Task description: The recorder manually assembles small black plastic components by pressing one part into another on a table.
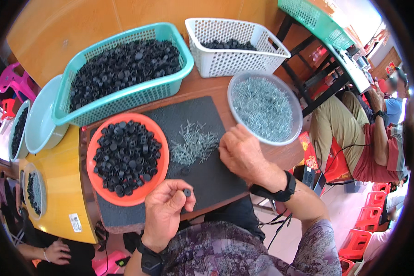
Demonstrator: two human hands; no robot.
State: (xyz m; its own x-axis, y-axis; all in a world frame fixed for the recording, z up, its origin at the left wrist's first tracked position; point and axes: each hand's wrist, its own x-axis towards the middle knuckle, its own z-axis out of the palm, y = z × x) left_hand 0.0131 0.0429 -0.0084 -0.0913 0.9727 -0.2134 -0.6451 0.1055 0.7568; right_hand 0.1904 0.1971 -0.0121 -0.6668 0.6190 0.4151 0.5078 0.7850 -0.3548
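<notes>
My left hand [163,214] is closed in a pinch near the front edge of the dark board [211,184]. Between its thumb and fingers sits a small round black cap [187,193]. Over the board's right side my right hand [244,154] has its fingers curled together, and whatever may be in them is hidden. Just left of it lies a loose pile of thin silver screws [191,145]. Another black cap lies at the near end of that pile. A red bowl [124,200] heaped with black caps stands to the left, partly on the board.
Beyond my right hand is a translucent bowl [271,140] full of silver screws. Farther back stand a teal basket [124,103] of black caps and a white basket [239,63] with fewer. A light-blue basin [41,115] sits left. Other people sit at both sides.
</notes>
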